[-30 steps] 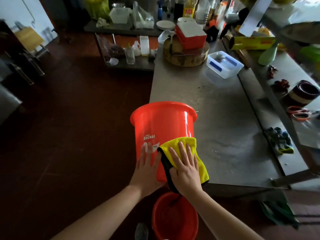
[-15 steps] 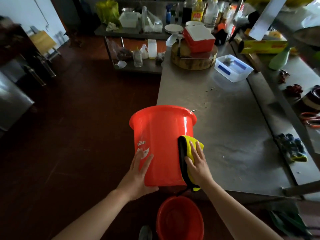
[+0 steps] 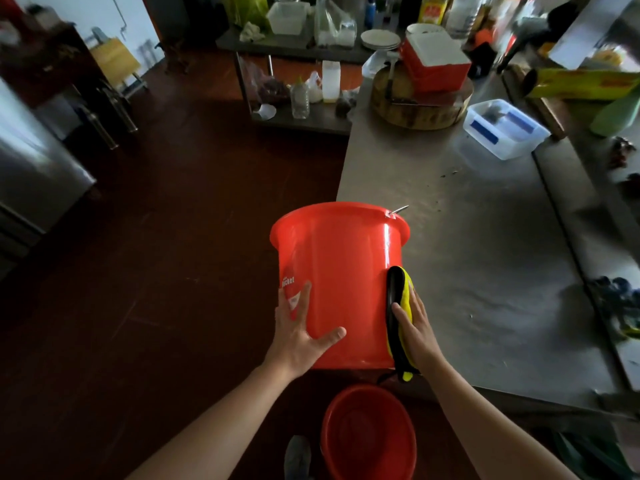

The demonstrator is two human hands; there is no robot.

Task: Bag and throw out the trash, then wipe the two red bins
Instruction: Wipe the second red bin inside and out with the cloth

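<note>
A red bucket (image 3: 341, 271) lies tipped on the near corner of the steel table (image 3: 485, 254), its base towards me and its rim away. My left hand (image 3: 299, 329) rests flat on its left wall with fingers spread, beside the white label. My right hand (image 3: 414, 325) presses a yellow and black cloth (image 3: 398, 306) against the bucket's right wall with straight fingers. A second red bin (image 3: 369, 434) stands on the floor below, its mouth facing up.
On the table's far end sit a round wooden chopping block (image 3: 420, 109) with a red-and-white box (image 3: 434, 67) on it and a clear plastic tub (image 3: 504, 128). A cluttered shelf unit (image 3: 294, 88) stands behind. Dark red floor (image 3: 156, 271) spreads left. A raised ledge (image 3: 595, 202) runs along the right.
My right hand has slid the cloth from the bucket's front face round to its right side. My left hand has shifted lower on the left wall, and the label has turned leftwards.
</note>
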